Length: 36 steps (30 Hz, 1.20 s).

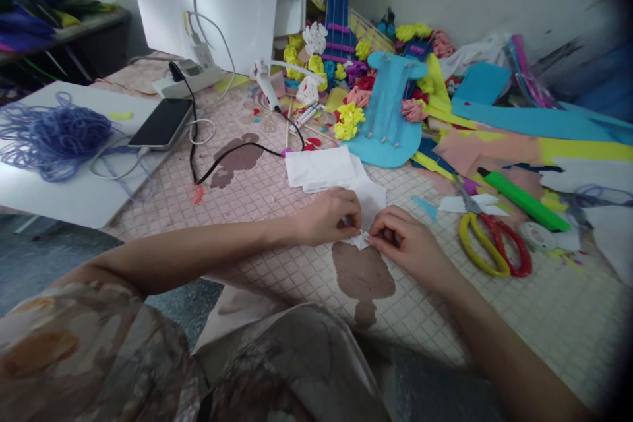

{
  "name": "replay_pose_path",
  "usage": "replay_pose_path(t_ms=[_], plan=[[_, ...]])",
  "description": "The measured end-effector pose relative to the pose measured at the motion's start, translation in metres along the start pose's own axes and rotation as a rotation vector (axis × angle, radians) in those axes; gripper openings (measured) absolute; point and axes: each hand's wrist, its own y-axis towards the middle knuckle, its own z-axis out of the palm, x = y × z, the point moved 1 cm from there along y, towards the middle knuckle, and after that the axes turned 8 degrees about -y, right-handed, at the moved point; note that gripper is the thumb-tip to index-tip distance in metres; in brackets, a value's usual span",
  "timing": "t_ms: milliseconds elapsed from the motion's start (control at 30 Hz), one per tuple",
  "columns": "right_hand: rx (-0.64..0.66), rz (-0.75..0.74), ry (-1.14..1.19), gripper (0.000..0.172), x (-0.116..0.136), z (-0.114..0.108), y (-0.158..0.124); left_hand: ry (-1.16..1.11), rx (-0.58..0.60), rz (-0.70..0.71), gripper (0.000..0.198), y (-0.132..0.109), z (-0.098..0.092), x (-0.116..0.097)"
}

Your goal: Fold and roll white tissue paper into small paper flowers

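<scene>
Between my fingertips is a small white piece of paper point(362, 239), creased and pinched from both sides. My left hand point(332, 216) is closed on its left side, thumb and finger pressed together. On its right side my right hand point(404, 237) pinches the same piece. Just beyond my hands lies a loose stack of white paper sheets point(321, 168). Another white sheet point(372, 196) sticks out from the stack toward my right hand. Below the pinched paper, a brown worn patch point(363, 273) shows in the table's surface.
Scissors point(487, 244) with yellow and red handles and a green cutter point(524, 199) lie at right. A glue gun point(267, 87) with black cord, a phone point(162, 123) and purple yarn point(54, 135) are left. Behind stand a blue cardboard piece point(393, 105) and crumpled paper flowers point(349, 120).
</scene>
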Motion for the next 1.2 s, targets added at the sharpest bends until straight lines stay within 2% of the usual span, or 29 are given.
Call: replay_pose_path(t_ms=[400, 667, 1000, 1200], plan=[[0.012, 0.002, 0.001, 0.010, 0.0024, -0.0025, -0.0007, -0.040, 0.075, -0.049, 0.004, 0.0004, -0.0091, -0.0001], [-0.029, 0.004, -0.051, 0.010, 0.0036, 0.0014, 0.0001, -0.011, 0.054, -0.069, 0.002, -0.0009, -0.0065, -0.0038], [-0.017, 0.000, -0.056, 0.010, 0.0030, 0.0014, -0.0004, -0.004, 0.078, -0.035, 0.005, 0.0000, -0.0052, 0.0000], [-0.023, -0.001, -0.057, 0.009, 0.0032, 0.0018, -0.0004, 0.038, 0.054, -0.038, 0.004, -0.0001, -0.0024, 0.0004]])
